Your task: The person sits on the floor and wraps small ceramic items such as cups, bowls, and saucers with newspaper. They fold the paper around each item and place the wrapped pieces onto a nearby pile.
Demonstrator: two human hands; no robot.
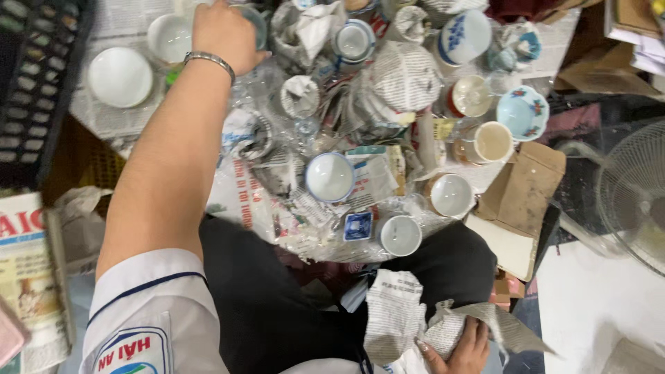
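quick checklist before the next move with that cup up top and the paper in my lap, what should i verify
1. Left hand on the cup at the far edge: cannot tell, the hand covers most of it, so the grip is hidden.
2. Right hand holding the crumpled newspaper sheet: ok, fingers grip it at the lap.
3. Neighbours of that cup: not ok, a white bowl sits close beside the hand.
4. Path back to the lap: not ok, the blue-rimmed bowl and the small white cup lie in between.
5. Forearm over the pile: cannot tell if it touches the plastic wrap.
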